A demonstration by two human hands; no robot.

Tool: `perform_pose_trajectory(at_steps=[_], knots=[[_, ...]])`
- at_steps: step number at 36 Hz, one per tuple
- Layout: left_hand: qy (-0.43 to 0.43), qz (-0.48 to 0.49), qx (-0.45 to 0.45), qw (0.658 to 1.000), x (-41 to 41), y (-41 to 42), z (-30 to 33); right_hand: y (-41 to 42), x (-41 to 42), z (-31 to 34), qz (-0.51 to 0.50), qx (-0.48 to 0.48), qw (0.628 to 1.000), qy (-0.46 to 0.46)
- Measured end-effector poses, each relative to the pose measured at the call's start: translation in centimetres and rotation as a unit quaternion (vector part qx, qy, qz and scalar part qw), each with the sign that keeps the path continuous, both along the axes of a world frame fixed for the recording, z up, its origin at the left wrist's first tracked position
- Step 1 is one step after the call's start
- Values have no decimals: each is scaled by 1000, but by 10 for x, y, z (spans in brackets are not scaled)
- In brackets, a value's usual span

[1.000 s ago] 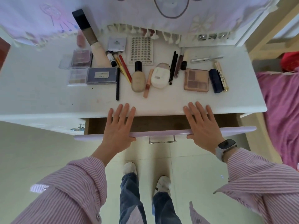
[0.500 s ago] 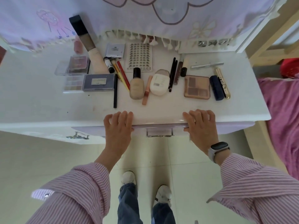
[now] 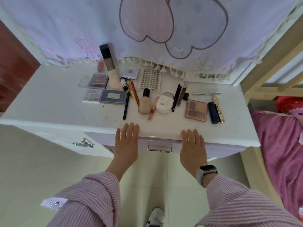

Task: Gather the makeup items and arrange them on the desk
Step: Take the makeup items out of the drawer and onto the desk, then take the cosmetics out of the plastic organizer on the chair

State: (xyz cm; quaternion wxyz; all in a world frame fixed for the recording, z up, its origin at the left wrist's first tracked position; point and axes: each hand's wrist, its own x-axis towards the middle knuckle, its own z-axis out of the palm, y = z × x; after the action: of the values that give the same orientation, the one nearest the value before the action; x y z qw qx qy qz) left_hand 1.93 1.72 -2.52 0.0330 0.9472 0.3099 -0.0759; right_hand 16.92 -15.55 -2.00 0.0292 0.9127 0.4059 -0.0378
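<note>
We judge the task near its end. The makeup items lie spread across the white desk [image 3: 49, 102] in loose rows: palettes at the left, among them a dark case [image 3: 113, 96]; a foundation bottle [image 3: 144, 102] and a white compact [image 3: 164, 102] in the middle; a brown eyeshadow palette [image 3: 196, 110], a navy tube [image 3: 213, 112] and a gold tube [image 3: 218, 108] at the right. Pencils and liners lie between these groups, some crossing at angles — we judge that only minor straightening could remain.

The lilac drawer [image 3: 218, 149] under the desktop sits flush with the desk front, its metal handle [image 3: 159, 147] between our hands.

Our left hand [image 3: 126, 141] is flat, fingers straight and together, over the drawer front with the fingertips reaching the desk edge. Our right hand [image 3: 193, 145] lies the same way — it holds nothing. Both appear to touch the drawer front; whether they press on it we cannot tell.
</note>
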Motion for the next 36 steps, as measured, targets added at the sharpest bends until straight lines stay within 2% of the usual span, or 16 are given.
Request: perform_pose_trajectory(at_steps=[3, 6, 10, 12, 16, 20, 22, 25, 30, 36], knots=[[52, 27, -108, 992, -11, -4, 26, 3, -11, 28, -35, -91, 992, 75], [3, 86, -159, 984, -29, -11, 59, 14, -29, 65, -46, -77, 983, 160], [-77, 166, -150, 972, -75, -19, 95, 46, -71, 120, 59, -20, 964, 259], [-108, 201, -138, 964, -120, -24, 123, 61, -110, 150, 108, 32, 957, 268], [-171, 295, -77, 937, -243, -42, 177, 80, -212, 205, 250, 74, 933, 250], [-210, 418, -11, 884, -394, -102, 224, 64, -340, 248, 349, 129, 880, 296], [-205, 479, 24, 853, -472, -150, 241, 44, -409, 262, 408, 132, 850, 306], [-197, 577, 71, 789, -582, -241, 258, 2, -517, 274, 490, 111, 801, 326], [-217, 707, 129, 661, -719, -431, 274, -103, -697, 284, 619, 50, 693, 367], [-185, 835, 204, 477, -802, -663, 282, -272, -871, 291, 757, -41, 532, 376]])
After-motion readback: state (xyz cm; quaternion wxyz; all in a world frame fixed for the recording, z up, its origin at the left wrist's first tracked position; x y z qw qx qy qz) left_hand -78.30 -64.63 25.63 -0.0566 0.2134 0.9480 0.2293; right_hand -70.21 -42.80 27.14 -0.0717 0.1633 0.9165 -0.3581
